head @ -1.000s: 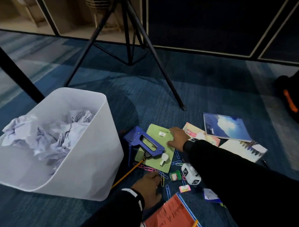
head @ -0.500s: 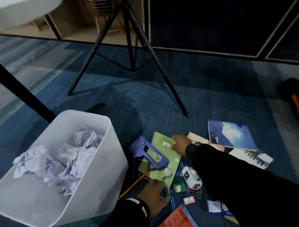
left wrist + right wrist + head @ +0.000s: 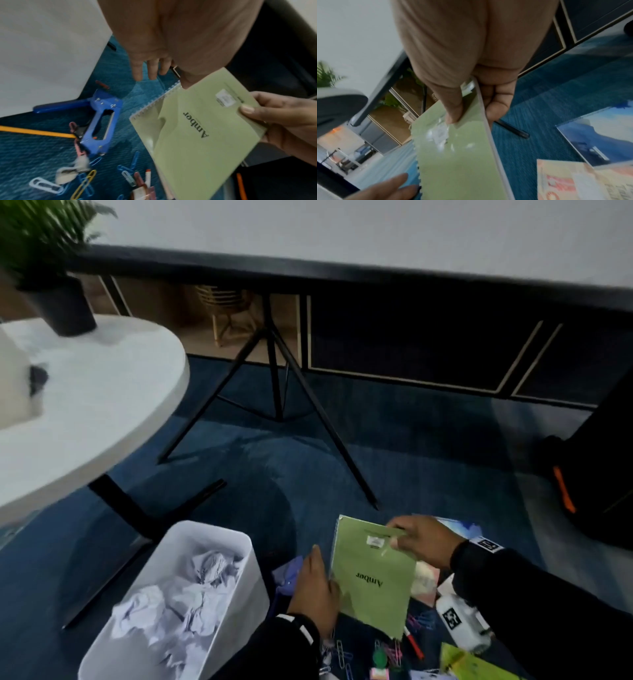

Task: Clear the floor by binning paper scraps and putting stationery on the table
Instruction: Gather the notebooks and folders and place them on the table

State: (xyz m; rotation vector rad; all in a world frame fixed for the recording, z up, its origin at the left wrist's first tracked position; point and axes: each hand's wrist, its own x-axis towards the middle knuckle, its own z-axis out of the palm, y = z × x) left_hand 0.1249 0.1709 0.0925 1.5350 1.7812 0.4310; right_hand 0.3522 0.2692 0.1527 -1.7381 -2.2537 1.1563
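A green spiral notebook [image 3: 371, 577] marked "Amber" hangs tilted above the floor. My right hand [image 3: 399, 537] pinches its top corner, thumb on the cover [image 3: 202, 128] and fingers underneath. My left hand [image 3: 317, 570] is beside the spiral edge with straight fingers [image 3: 149, 70], the thumb against the notebook's corner; it holds nothing. A white bin [image 3: 253, 563] with crumpled paper [image 3: 191, 594] stands on the left. Behind it is the round white table [image 3: 102, 412]. On the carpet lie a blue stapler [image 3: 101, 121], a yellow pencil [image 3: 34, 132] and several coloured paper clips [image 3: 82, 182].
A sky-cover notebook [image 3: 599, 138] and a pink one [image 3: 573, 181] lie on the blue carpet to the right. A black tripod [image 3: 274, 371] stands ahead. A potted plant [image 3: 58, 299] sits on the table. A black bag with an orange strip [image 3: 565, 491] is at far right.
The green notebook lay on the floor under the stapler; my right hand has lifted it clear. My left hand rose from the floor to its spiral edge. The head view swung up.
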